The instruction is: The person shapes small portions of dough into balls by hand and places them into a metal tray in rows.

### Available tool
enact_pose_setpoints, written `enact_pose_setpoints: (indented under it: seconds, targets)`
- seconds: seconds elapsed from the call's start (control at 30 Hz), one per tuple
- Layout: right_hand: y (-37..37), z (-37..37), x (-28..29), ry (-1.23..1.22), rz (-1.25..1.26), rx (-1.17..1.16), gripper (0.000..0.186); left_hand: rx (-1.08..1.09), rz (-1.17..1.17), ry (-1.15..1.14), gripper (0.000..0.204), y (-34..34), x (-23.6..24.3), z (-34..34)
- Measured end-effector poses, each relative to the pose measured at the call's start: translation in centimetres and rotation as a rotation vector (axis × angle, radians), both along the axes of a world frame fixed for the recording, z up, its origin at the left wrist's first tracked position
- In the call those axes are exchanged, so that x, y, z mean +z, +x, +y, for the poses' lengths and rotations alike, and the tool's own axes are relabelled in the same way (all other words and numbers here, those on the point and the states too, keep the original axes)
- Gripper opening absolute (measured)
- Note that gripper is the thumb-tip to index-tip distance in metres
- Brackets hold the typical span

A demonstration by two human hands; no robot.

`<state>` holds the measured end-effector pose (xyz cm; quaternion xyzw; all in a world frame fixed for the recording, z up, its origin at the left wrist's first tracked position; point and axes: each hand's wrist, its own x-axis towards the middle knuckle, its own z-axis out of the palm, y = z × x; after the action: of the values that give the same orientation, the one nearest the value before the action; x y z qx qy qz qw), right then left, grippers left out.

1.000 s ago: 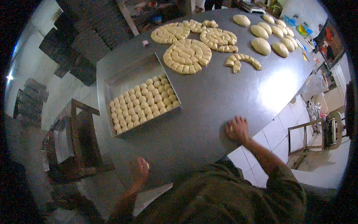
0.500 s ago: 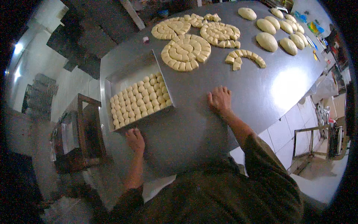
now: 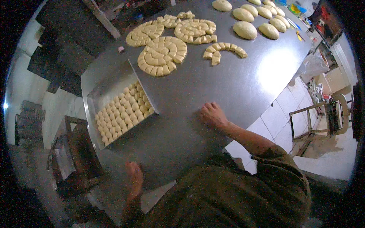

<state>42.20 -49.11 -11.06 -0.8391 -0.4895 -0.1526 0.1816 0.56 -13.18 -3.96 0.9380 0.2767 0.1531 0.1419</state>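
Observation:
My right hand rests palm down on the metal tabletop, its fingers curled under; whatever lies beneath them, if anything, is hidden. By the table's near edge is my left hand, smeared by motion, so how its fingers are held does not show. Up and to its left stands a metal tray, with rows of small round dough balls filling its nearer part. Beyond my right hand lies a short curved strip of cut dough pieces. A coil of cut dough sits just past the tray.
More cut dough coils lie farther back. Several large oval dough loaves are grouped at the far right. A small pinkish object sits near the table's left edge. A dark wooden frame stands left of the table, a chair to the right.
The view has shifted, so the table's contents appear farther left. My left hand has drawn back from the tray's near corner toward the table edge. My right hand's fingers are more curled, its thumb less spread.

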Motion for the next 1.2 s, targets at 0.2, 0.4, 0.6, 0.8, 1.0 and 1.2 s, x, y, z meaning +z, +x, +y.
enact_pose_setpoints:
  seconds: [0.2,0.4,0.6,0.8,1.0,1.2]
  targets:
    - [6.0,8.0,5.2,0.043,0.088,-0.391,0.026,0.267,-0.066,-0.051,0.028,10.2,0.0,5.2]
    - [2.5,1.2,2.2,-0.105,0.051,-0.086,0.024,0.136,0.063,-0.132,0.017,-4.3,-4.2,5.7]
    - [4.4,4.7,-0.6,-0.032,-0.203,-0.278,0.021,-0.240,-0.213,0.239,0.018,7.3,-0.9,3.7]
    - [3.6,4.5,5.5,0.121,0.074,-0.314,0.017,0.060,0.183,0.022,0.036,4.0,-2.1,8.1]
    - [-0.9,-0.8,2.7,0.093,0.261,-0.371,0.018,0.444,-0.527,-0.014,0.044,1.3,-2.3,10.0]
    - [-16.4,20.4,14.4,0.098,0.734,0.076,0.030,0.825,0.122,0.505,0.062,-0.1,-4.8,14.5]
